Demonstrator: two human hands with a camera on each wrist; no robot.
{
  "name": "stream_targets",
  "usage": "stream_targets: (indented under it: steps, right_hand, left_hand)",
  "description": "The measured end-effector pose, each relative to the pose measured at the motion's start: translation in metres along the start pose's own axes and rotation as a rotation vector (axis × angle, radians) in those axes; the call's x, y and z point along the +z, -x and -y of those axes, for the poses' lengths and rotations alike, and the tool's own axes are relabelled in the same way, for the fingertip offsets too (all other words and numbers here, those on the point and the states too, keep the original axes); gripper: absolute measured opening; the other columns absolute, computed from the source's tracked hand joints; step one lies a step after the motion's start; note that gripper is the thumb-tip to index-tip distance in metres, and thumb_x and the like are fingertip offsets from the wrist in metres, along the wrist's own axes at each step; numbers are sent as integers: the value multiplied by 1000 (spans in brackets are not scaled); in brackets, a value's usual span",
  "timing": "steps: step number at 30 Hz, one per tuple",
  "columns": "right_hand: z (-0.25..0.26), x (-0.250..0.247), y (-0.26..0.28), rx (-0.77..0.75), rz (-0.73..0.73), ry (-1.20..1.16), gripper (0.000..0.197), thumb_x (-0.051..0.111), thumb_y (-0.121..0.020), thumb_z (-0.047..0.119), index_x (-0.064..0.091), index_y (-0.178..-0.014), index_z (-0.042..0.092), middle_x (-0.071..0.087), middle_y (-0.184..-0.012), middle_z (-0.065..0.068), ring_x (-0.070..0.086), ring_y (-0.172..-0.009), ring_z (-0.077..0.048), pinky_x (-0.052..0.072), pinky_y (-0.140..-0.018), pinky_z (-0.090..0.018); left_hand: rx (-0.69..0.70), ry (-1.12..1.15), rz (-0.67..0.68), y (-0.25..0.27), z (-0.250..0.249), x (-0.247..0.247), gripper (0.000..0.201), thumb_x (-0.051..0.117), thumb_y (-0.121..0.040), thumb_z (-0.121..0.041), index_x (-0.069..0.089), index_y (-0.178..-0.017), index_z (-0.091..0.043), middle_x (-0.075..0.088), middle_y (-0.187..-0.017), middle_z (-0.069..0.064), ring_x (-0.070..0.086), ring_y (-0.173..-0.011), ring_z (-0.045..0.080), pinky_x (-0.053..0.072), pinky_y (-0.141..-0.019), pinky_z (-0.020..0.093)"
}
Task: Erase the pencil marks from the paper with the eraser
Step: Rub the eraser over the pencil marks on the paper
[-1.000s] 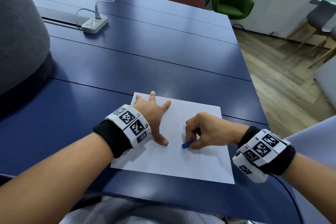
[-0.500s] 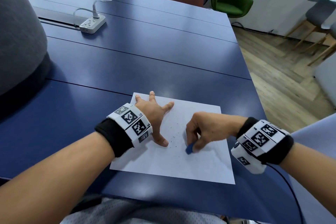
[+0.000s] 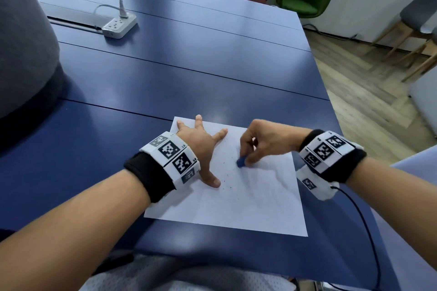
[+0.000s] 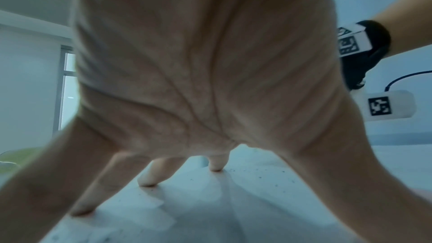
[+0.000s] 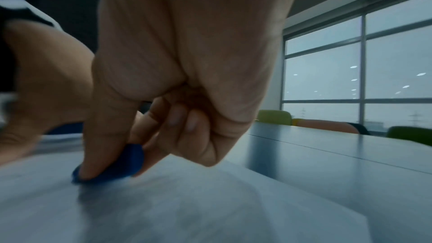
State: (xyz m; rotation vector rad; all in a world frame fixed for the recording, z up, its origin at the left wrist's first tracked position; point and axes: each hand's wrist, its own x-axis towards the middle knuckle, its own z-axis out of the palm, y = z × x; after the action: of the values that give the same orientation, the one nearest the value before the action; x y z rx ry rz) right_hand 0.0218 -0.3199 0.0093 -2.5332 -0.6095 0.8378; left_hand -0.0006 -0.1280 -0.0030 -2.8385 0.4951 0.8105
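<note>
Paper (image 3: 248,201) flat on blue bench (image 3: 189,78) | left hand (image 3: 201,144) splayed flat, pinning far corner | right hand (image 3: 264,142) pinching blue eraser (image 3: 240,162) against mid-sheet | crumbs (image 3: 224,172) scattered | risk: hard strokes away from pinned corner could crease or tear sheet; crumbs may smear.

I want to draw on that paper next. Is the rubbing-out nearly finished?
Seems well along: dark eraser crumbs dot the paper, and no pencil marks show clearly. In hand: the right hand pinches the blue eraser against the sheet while the left hand presses it flat. Left: any faint marks, too small to tell.
</note>
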Motion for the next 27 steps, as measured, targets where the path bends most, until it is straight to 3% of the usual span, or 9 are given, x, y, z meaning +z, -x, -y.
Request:
stream_targets:
  steps: [3, 4, 9, 13, 15, 18, 20, 24, 27]
  right_hand:
    - [-13, -5, -10, 18, -308, -44, 13, 81, -74, 14, 69, -72, 8, 63, -66, -3, 47, -53, -4, 40, -54, -22]
    - [-14, -5, -9, 12, -344, -62, 14, 80, -74, 12, 68, -70, 8, 61, -65, -2, 45, -50, -3, 38, -52, -20]
    - [-6, 1, 2, 6, -98, -24, 10, 80, -74, 11, 70, -73, 9, 65, -69, -5, 50, -53, -1, 41, -54, -17]
    - [-18, -6, -11, 9, -328, -52, 17, 81, -75, 16, 69, -73, 5, 60, -64, 2, 45, -49, -2, 36, -50, -15]
    - [-19, -4, -8, 3, -296, -77, 15, 81, -75, 13, 68, -72, 6, 60, -64, 0, 45, -49, -2, 37, -50, -16]
    - [-15, -2, -2, 5, -92, -62, 16, 82, -71, 13, 67, -66, 17, 62, -66, -3, 50, -56, -7, 42, -57, -22]
    - [-17, -6, -6, 32, -125, -65, 12, 82, -72, 15, 70, -70, 14, 62, -67, -2, 50, -57, -6, 41, -57, -23]
    - [-16, -7, -13, 28, -330, -71, 13, 79, -77, 15, 68, -75, 8, 58, -62, 5, 47, -49, 0, 37, -50, -16]
    - [-6, 1, -6, -23, -177, 7, 9, 79, -74, 12, 69, -75, 11, 64, -68, -1, 50, -55, -3, 42, -53, -18]
  left_hand:
    - [-5, 16, 5, -1, 1, 1, 137, 74, -51, -79, -17, -149, -47, -16, -158, 25, 11, -136, 62, 40, -104, 56]
    - [-5, 14, 5, -1, 1, 0, 137, 74, -51, -78, -16, -149, -47, -16, -158, 25, 11, -136, 62, 40, -104, 56]
    - [1, -6, -10, 1, -1, 0, 134, 73, -56, -77, -16, -151, -43, -15, -157, 28, 14, -138, 59, 32, -109, 53]
    - [-4, 23, 1, -4, 1, 4, 138, 75, -49, -79, -17, -148, -48, -17, -158, 23, 10, -136, 62, 40, -104, 57]
    - [-4, 25, 6, -4, 1, 3, 138, 75, -49, -78, -17, -148, -49, -18, -158, 22, 10, -136, 62, 41, -103, 57]
    - [-3, 26, 5, -3, 0, 2, 138, 76, -50, -78, -16, -149, -48, -18, -158, 23, 9, -136, 63, 39, -105, 57]
    - [-2, 30, 3, -4, 1, 3, 138, 76, -50, -77, -16, -149, -48, -18, -158, 23, 9, -136, 63, 39, -104, 57]
    - [-4, 22, -12, -4, 0, 5, 138, 76, -49, -78, -16, -148, -49, -17, -159, 21, 10, -136, 62, 41, -103, 57]
    - [-5, 17, -11, -4, 0, 5, 138, 75, -50, -78, -17, -149, -48, -17, -158, 22, 9, -136, 63, 41, -104, 56]
